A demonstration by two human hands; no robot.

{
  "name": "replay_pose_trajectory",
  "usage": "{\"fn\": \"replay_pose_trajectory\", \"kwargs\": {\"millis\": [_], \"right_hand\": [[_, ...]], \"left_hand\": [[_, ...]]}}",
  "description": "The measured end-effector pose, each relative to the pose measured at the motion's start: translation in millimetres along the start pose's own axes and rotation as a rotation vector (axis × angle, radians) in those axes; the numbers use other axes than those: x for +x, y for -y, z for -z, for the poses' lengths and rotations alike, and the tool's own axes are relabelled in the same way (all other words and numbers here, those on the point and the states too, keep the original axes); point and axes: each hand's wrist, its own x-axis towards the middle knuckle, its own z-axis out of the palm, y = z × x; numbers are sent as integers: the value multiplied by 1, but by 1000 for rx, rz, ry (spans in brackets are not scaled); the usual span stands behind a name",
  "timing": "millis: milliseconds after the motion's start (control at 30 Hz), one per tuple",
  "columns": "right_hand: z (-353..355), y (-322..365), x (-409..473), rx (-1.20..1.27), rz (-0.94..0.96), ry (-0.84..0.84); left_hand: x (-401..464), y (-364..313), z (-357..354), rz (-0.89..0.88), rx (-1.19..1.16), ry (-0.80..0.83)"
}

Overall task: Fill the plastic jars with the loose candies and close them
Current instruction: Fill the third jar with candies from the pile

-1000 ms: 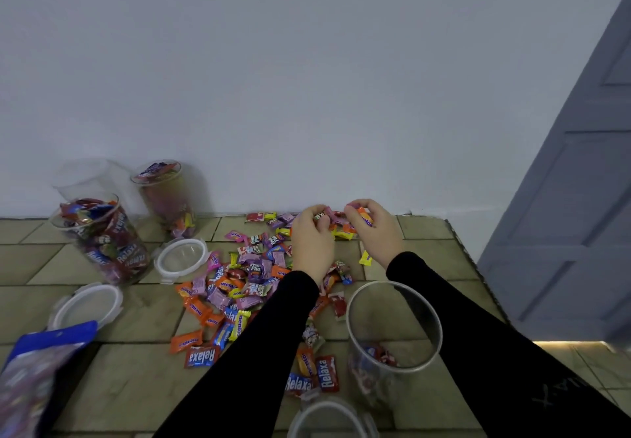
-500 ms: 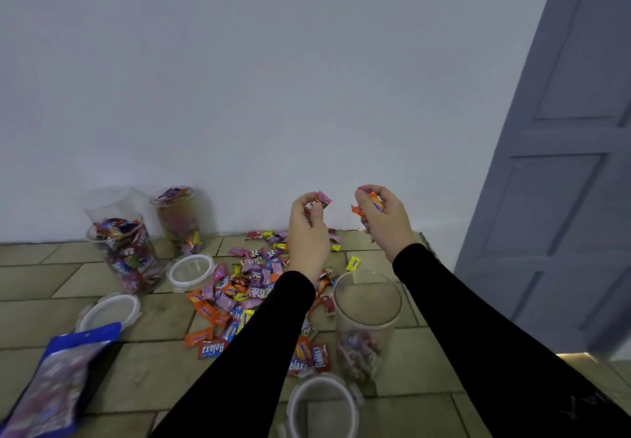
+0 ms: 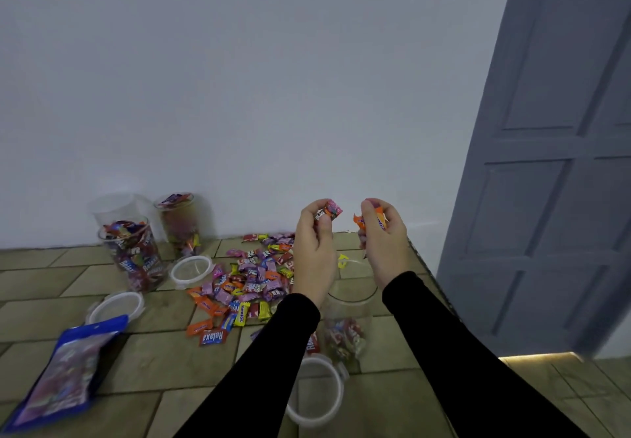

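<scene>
Left hand (image 3: 312,243) and right hand (image 3: 382,243) raised, each gripping candies (image 3: 329,212).

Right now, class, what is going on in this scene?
A person is filling plastic jars with sweets. The left hand pinches a pink candy and the right hand grips orange candies, both raised above an open jar holding only a few sweets. Loose candies lie on the tiled floor. Two fuller jars stand uncapped, lids beside them.

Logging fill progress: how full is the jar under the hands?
Mostly empty. The open jar stands upright with candies only at its bottom; its lid lies on the floor beside it.
</scene>
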Motion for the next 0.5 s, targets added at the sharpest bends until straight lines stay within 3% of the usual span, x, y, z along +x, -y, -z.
{"fn": "replay_pose_trajectory", "kwargs": {"millis": [333, 500], "right_hand": [[3, -7, -17, 22, 5, -78], [2, -10, -19, -73, 38, -80]], "left_hand": [[-24, 8, -2, -118, 114, -4], [-28, 8, -1, -57, 93, -3]]}}
